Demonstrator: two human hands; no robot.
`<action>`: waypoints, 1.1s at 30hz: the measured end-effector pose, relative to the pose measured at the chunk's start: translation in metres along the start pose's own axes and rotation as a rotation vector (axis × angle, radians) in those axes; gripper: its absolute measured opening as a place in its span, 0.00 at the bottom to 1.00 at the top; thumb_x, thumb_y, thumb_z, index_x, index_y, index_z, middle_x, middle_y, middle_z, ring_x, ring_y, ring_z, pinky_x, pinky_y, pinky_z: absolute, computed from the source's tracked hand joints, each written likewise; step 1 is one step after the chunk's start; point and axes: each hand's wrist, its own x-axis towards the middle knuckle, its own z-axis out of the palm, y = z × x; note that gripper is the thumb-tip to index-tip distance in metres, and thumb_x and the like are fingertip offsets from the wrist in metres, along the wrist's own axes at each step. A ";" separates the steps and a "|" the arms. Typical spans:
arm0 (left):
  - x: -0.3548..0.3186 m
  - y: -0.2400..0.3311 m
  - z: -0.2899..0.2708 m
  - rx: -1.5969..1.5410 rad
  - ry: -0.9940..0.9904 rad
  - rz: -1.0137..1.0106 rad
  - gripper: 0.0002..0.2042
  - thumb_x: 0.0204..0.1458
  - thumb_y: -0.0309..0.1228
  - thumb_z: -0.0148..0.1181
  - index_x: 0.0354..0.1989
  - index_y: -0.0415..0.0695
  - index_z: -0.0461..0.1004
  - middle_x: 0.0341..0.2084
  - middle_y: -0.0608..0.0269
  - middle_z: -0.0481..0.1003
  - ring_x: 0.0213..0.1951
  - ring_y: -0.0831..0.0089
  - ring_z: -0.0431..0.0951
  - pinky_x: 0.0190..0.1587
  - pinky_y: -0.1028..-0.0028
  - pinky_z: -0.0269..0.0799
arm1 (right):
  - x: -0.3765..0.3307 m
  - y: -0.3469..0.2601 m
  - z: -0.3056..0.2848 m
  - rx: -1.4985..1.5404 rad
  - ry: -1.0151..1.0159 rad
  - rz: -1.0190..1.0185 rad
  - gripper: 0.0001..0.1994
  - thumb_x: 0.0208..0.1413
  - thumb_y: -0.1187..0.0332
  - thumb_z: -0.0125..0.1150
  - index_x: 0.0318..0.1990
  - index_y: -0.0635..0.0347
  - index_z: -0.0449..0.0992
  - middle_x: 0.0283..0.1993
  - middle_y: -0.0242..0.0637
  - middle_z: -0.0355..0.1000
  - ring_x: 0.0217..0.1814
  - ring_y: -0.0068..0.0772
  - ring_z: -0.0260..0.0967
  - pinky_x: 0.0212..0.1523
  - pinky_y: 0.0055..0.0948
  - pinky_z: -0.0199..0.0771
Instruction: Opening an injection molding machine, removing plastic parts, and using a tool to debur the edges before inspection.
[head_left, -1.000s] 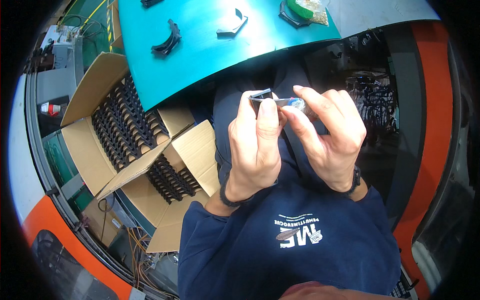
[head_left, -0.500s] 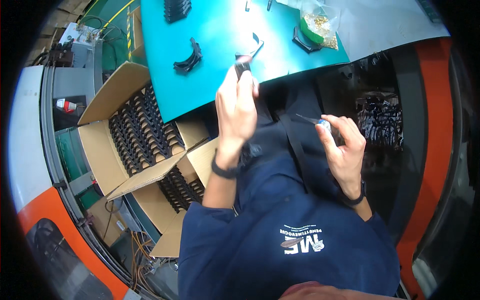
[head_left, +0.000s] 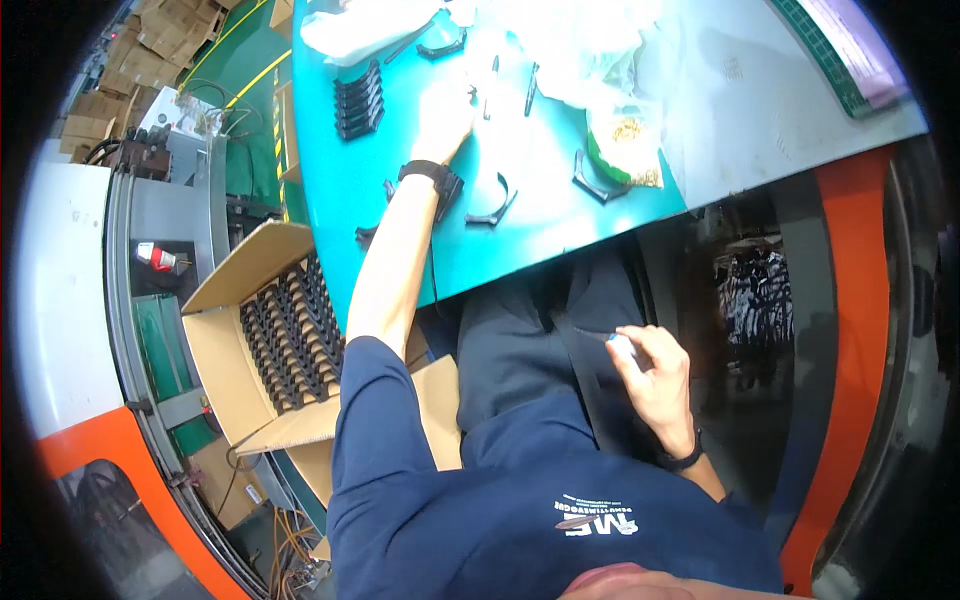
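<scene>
My left hand (head_left: 445, 118) is stretched out over the teal tabletop (head_left: 440, 285), beside a stack of black curved brackets (head_left: 359, 100). Glare washes out its fingers, so what they hold, if anything, does not show. Over my lap, my right hand (head_left: 657, 378) is closed round a thin-bladed tool (head_left: 620, 346) with a blue-and-white handle, its blade pointing left. One C-shaped black bracket (head_left: 492, 205) lies right of my left wrist. Another black bracket (head_left: 597, 182) rests by a bag of small brass-coloured pieces (head_left: 630, 135). My left forearm partly covers a further bracket (head_left: 366, 236).
Two dark pen-like tools (head_left: 531, 90) lie on the table's far part, near white plastic bags (head_left: 365, 30). Left of me stands an open cardboard box (head_left: 225, 375) filled with rows of black brackets. A green cutting mat (head_left: 822, 55) is at the far right.
My left hand has moved from the table's near edge, where it held a blurred dark piece, far forward across the table. The view has shifted; my right hand still holds the thin-bladed tool.
</scene>
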 end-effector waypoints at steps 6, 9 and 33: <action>0.067 -0.007 0.017 0.416 -0.137 -0.016 0.17 0.46 0.36 0.64 0.43 0.42 0.76 0.44 0.52 0.72 0.49 0.56 0.72 0.48 0.59 0.68 | 0.025 0.017 0.000 -0.007 0.018 0.055 0.10 0.48 0.69 0.68 0.35 0.64 0.79 0.29 0.41 0.74 0.30 0.39 0.70 0.31 0.32 0.68; 0.078 -0.038 0.030 0.400 -0.082 0.032 0.26 0.45 0.37 0.66 0.53 0.41 0.69 0.50 0.51 0.70 0.54 0.57 0.70 0.55 0.60 0.65 | 0.037 0.024 0.001 0.004 0.017 0.051 0.10 0.48 0.69 0.68 0.35 0.65 0.79 0.30 0.42 0.74 0.30 0.40 0.70 0.31 0.32 0.69; -0.195 0.188 -0.133 -0.349 0.006 -0.231 0.07 0.48 0.23 0.63 0.37 0.40 0.77 0.41 0.54 0.73 0.48 0.55 0.71 0.50 0.62 0.68 | 0.024 0.024 0.014 0.553 -0.035 0.118 0.15 0.53 0.74 0.65 0.48 0.65 0.72 0.33 0.34 0.74 0.32 0.19 0.68 0.33 0.20 0.67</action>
